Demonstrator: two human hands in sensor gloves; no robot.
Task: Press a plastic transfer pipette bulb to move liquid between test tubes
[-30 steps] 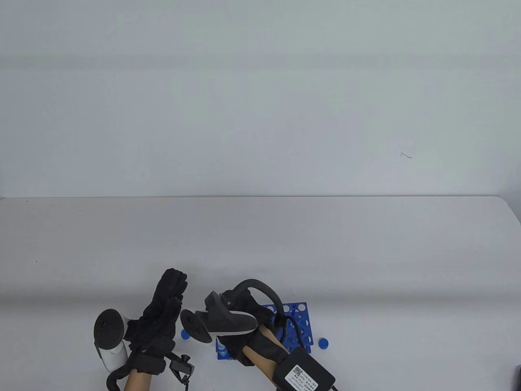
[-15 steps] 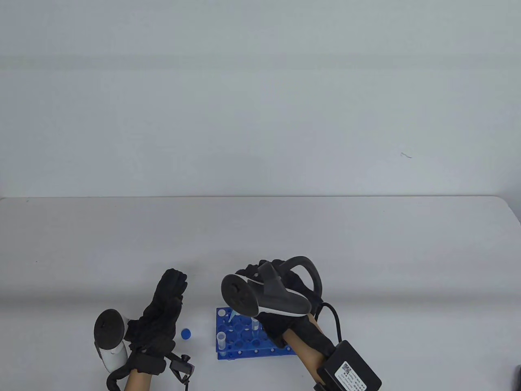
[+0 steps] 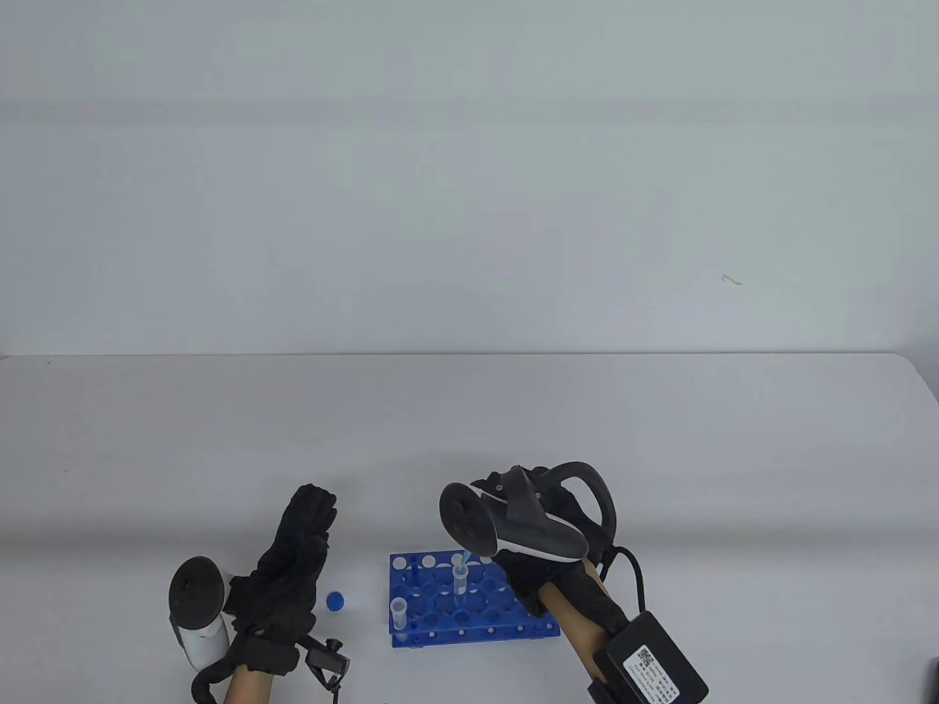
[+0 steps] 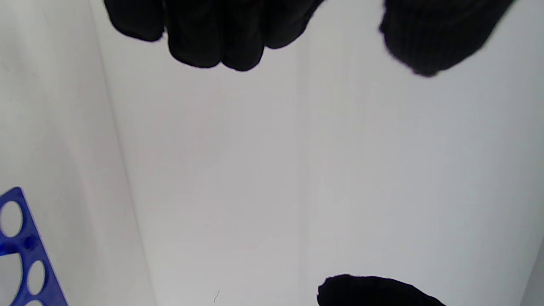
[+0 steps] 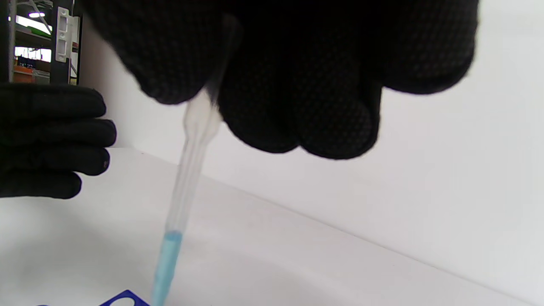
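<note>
Left hand: my left hand rests on the table at the near left, fingers straight and together, pointing away from me; it grips nothing. In its wrist view only the fingertips show over bare table, plus one corner of the rack.

Blue cap: a loose blue cap lies on the table between the left hand and the rack, touching neither.

Rack: the blue test tube rack stands at the near centre. One open test tube stands upright at its near left; a second test tube stands further back, near the middle.

Pipette: the plastic transfer pipette runs long axis steeply down from my right fingers, top leaning right, tip towards the rack. Pale blue liquid fills its lowest part. In the table view its tip sits at the mouth of the far tube; I cannot tell if it is inside.

Right hand: my right hand hangs above the rack's right end, much nearer the tubes than the left. Its fingers curl around the pipette's top, hiding the bulb.

Key relation: the target tube lies straight below the tip and down-left of my hand, so I judge that the next move needs a squeeze, not travel.
</note>
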